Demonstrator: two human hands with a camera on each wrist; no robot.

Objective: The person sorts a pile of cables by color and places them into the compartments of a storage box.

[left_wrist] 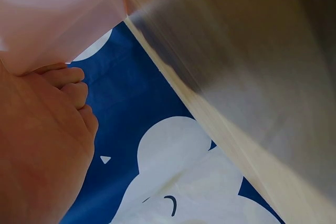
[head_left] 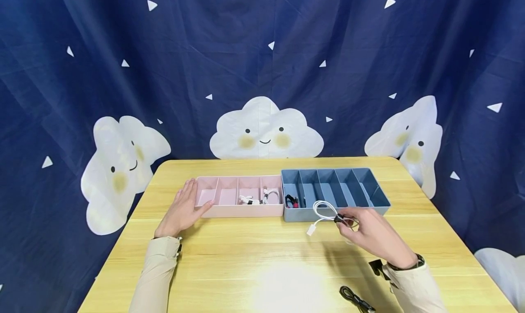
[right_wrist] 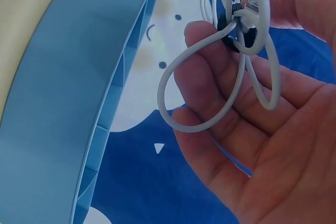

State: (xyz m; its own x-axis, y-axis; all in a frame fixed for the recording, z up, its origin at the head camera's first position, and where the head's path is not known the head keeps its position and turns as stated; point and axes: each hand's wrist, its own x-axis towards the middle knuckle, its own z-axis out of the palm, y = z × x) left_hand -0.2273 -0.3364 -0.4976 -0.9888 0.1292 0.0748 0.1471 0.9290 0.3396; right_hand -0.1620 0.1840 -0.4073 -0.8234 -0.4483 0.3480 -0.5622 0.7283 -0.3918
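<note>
My right hand [head_left: 371, 228] pinches a white charging cable [head_left: 325, 203], coiled and bound with a black strap [head_left: 339, 218], just in front of the blue divided box [head_left: 316, 214]. A white plug dangles from the coil at its left side. In the right wrist view the loops of the white cable [right_wrist: 191, 128] hang over my curled fingers [right_wrist: 202, 80]. My left hand [head_left: 185, 208] rests on the left end of the pink divided box [head_left: 242, 211], fingers along its side and thumb near the front rim. White cables [head_left: 270, 195] lie in the pink box's two right compartments.
A black cable with red ends [head_left: 292, 201] sits in the blue box's leftmost compartment. Near the table's front edge lies a bundled black cable [head_left: 356, 299]. Both boxes stand side by side on the wooden table [head_left: 229, 253], before a dark blue curtain [head_left: 262, 71].
</note>
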